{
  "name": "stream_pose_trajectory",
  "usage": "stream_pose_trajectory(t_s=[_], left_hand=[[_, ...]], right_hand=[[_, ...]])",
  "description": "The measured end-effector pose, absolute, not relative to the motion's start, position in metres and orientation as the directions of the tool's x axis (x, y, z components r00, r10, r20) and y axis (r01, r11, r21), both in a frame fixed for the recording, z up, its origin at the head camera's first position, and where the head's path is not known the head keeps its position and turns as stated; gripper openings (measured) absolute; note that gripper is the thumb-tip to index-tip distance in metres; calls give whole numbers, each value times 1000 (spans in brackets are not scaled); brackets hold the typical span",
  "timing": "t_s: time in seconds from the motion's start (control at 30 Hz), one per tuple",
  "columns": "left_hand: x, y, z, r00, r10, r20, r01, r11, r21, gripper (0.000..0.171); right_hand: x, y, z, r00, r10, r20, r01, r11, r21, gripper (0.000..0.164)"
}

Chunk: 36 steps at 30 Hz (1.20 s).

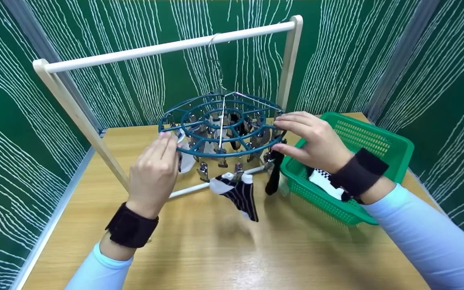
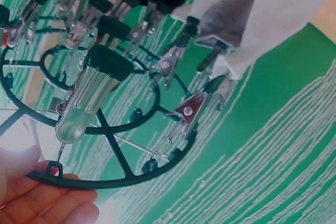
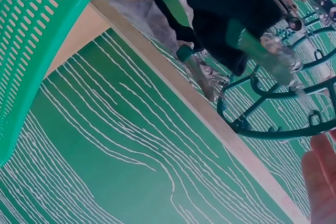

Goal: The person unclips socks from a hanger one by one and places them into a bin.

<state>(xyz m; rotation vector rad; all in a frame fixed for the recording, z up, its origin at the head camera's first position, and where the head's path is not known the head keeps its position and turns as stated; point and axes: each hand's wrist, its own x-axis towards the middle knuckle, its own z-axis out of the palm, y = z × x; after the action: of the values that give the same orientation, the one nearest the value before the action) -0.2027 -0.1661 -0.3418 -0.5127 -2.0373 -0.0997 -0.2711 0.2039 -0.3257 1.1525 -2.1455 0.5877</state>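
A round teal clip hanger point(image 1: 206, 154) hangs by its hook from the white rail, with metal clips beneath it. My left hand point(image 1: 155, 169) holds its left rim; in the left wrist view the rim passes between thumb and fingers point(image 2: 52, 203). At the right rim my right hand point(image 1: 316, 137) touches the ring with extended fingers, thumb spread apart below. A black-and-white striped sock point(image 1: 242, 195) hangs from the front clips. A black sock point(image 1: 273, 173) hangs at right, and a white-grey sock point(image 2: 294, 14) by my left hand.
The white rail point(image 1: 135, 55) rests on wooden posts on the table point(image 1: 216, 257). To the right stands a green basket point(image 1: 403, 157) holding a white sock with checkered trim point(image 1: 324, 183). Green white-streaked walls point(image 1: 344, 48) enclose the table's back and sides.
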Motion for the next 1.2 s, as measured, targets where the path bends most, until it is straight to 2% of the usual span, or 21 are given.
stream_pose_trajectory(t_s=[0.2,0.53,0.7,0.83,1.0,1.2], left_hand=[[-204,-171,-342,-480,277,832,433,900,-50,24],[-198,-170,-339,-533,220,817,440,897,46,29],[-193,-165,-334,-510,194,838,476,875,87,37],[-189,-157,-332,-454,174,874,539,835,114,42],[-184,-147,-332,-397,155,904,621,771,140,32],[-174,-132,-332,-422,187,887,693,697,183,19]], right_hand=[[-270,203,-325,-412,-605,681,-851,523,-50,39],[-269,202,-323,-383,-598,704,-854,520,-24,33],[-271,200,-324,-368,-602,709,-863,505,-19,34],[-271,200,-325,-366,-601,710,-866,500,-22,33],[-269,199,-324,-384,-601,701,-852,523,-19,34],[-268,198,-323,-388,-597,702,-850,527,-21,35]])
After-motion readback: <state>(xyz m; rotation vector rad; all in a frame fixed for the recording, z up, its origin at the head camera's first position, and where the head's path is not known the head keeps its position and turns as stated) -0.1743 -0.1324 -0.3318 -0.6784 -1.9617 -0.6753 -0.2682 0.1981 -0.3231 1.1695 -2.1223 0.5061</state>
